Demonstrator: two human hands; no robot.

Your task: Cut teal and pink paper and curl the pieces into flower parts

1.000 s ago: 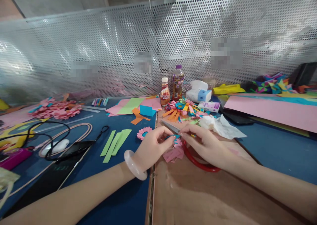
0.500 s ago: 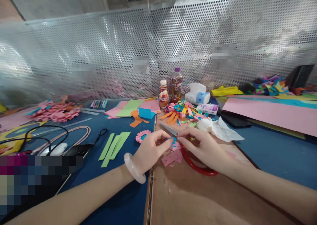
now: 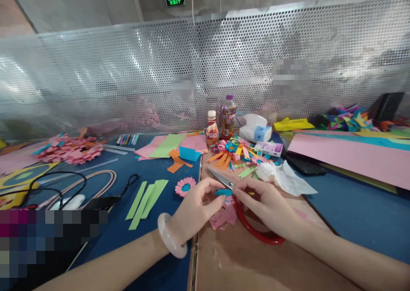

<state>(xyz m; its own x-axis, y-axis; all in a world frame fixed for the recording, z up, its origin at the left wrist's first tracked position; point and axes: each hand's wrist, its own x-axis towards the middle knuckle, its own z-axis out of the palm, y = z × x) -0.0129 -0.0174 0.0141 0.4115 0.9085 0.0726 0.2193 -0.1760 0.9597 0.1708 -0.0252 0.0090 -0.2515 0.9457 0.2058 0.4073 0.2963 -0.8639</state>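
My left hand point(image 3: 197, 205), a pale bangle point(image 3: 171, 236) on its wrist, is closed in a pinch at a small blue and pink paper piece point(image 3: 223, 192). Close on its right, my right hand point(image 3: 262, 201) has thumb and forefinger pressed together; what they hold is too small to make out. Red-handled scissors point(image 3: 256, 231) lie under and beside the right hand, blades pointing away to the left. Beneath the fingers are pink paper strips point(image 3: 224, 217). A pink paper flower with a blue centre point(image 3: 185, 186) lies just beyond my left hand.
Green paper strips point(image 3: 149, 201) lie at left, near cables and a white mouse point(image 3: 72, 201). Farther back are paper sheets, a pile of pink flowers point(image 3: 70, 149), two bottles point(image 3: 212, 128), a tissue pack point(image 3: 255, 130) and crumpled tissue point(image 3: 285, 177). A perforated metal screen point(image 3: 128, 81) stands behind.
The view has tilted up slightly, so everything sits lower. My fingertips have drawn a little apart, and more of the scissors' pivot and blue paper shows between them.
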